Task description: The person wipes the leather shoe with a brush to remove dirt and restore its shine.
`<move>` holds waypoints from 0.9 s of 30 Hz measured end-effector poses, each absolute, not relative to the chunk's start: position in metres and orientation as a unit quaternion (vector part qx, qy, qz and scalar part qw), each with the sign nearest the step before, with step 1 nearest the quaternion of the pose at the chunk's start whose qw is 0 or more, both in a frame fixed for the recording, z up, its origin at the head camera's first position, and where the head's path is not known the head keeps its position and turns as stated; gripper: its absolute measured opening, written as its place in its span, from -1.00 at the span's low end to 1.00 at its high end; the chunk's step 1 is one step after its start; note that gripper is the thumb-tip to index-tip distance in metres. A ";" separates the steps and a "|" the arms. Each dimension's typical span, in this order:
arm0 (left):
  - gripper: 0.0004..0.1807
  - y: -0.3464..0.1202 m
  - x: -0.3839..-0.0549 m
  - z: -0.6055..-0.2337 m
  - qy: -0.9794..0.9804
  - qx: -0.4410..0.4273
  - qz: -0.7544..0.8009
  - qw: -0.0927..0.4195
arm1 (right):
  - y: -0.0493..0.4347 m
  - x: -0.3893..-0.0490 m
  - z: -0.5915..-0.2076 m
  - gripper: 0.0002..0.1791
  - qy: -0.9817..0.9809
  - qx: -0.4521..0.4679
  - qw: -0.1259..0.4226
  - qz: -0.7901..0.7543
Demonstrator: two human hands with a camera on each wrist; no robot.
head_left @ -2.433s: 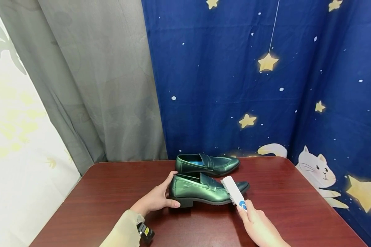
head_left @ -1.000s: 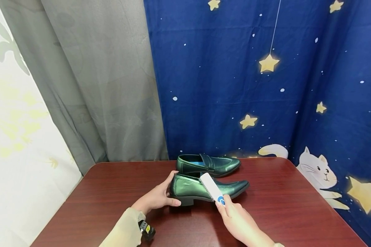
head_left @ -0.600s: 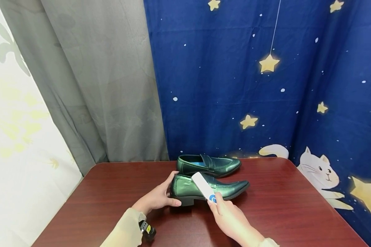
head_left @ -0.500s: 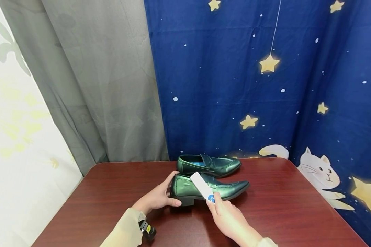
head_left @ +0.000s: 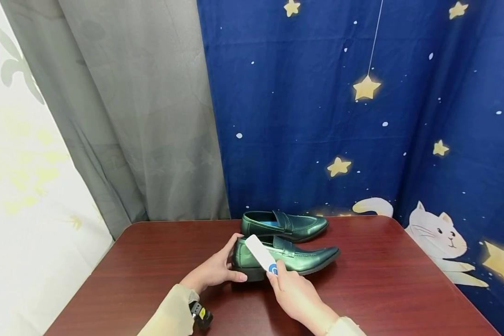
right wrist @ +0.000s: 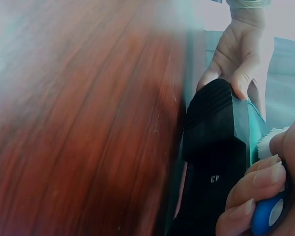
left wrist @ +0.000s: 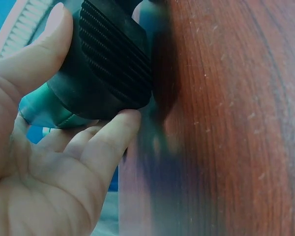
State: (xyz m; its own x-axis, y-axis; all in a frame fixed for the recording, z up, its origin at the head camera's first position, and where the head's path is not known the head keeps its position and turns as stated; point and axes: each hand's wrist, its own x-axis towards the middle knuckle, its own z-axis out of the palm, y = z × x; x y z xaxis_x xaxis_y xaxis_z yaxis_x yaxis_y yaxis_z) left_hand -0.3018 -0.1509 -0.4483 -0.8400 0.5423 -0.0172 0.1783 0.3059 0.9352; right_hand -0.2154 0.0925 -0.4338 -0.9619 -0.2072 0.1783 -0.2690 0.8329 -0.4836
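Observation:
My left hand (head_left: 214, 271) grips the heel end of a green leather loafer (head_left: 308, 262), thumb on the near side and fingers behind. In the left wrist view a fingertip meets the edge of the black ridged heel (left wrist: 115, 54). The right wrist view shows the loafer's underside (right wrist: 211, 132), marked 43, so the shoe is tilted. In my right hand (head_left: 296, 294) is a white brush (head_left: 260, 253) with a blue mark, held by its handle. Its bristles (right wrist: 270, 142) lie against the loafer's side near the heel.
A matching green loafer (head_left: 304, 225) stands just behind, toe to the right, near the back edge of the reddish-brown table (head_left: 159, 242). Grey (head_left: 151, 116) and blue starry curtains (head_left: 298, 116) hang behind the table. A black device (head_left: 201, 316) is on the left wrist.
My right hand has swept the brush leftward along the loafer's side, from near the toe to near the heel. The left hand keeps its grip on the heel.

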 end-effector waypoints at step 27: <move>0.20 -0.150 -0.306 -0.456 0.804 0.252 0.527 0.115 | 0.054 -0.222 -0.439 -0.66 -0.960 0.148 0.075 0.226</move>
